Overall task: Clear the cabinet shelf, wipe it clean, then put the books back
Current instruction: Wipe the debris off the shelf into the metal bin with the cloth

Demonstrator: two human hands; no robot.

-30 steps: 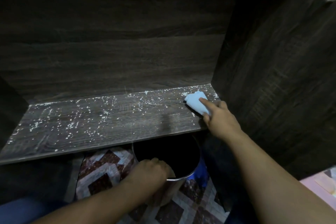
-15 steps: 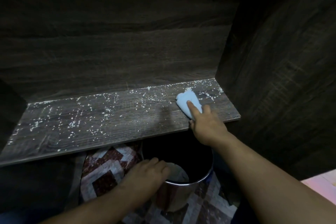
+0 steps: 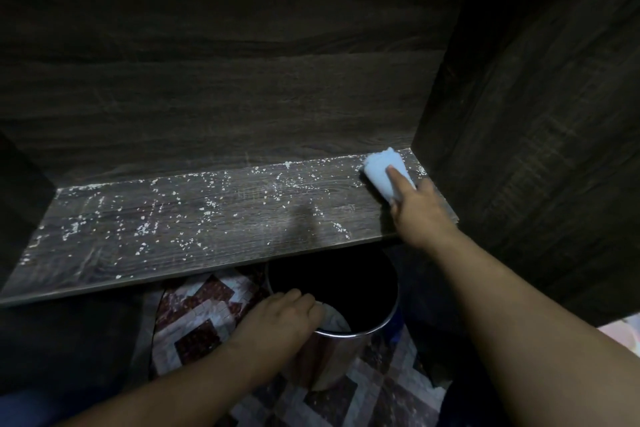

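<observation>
I see the dark wood shelf [image 3: 214, 218] running across the middle of the view, bare of books and dotted with white crumbs [image 3: 145, 229], thickest toward the left and along the far edge. At its far right corner my right hand [image 3: 420, 215] presses a folded pale blue cloth [image 3: 382, 172] flat on the board, forefinger stretched over the top of it; the grip there is closed down on the cloth. The cloth sits just beside the cabinet's right side wall [image 3: 536, 135] and close to the back panel [image 3: 225, 80], so both hem it in.

Below the shelf's near edge stands a round metal bin [image 3: 346, 350] with a dark inside, on a floor of red, white and grey patterned tiles [image 3: 197, 329]. My left hand [image 3: 280, 319] rests on the bin's near left rim, fingers curled over the edge; its grip is clamped on the rim. Something pale lies just inside the bin by those fingers, and I cannot tell what it is. The left side wall [image 3: 20, 204] closes the shelf at the other end.
</observation>
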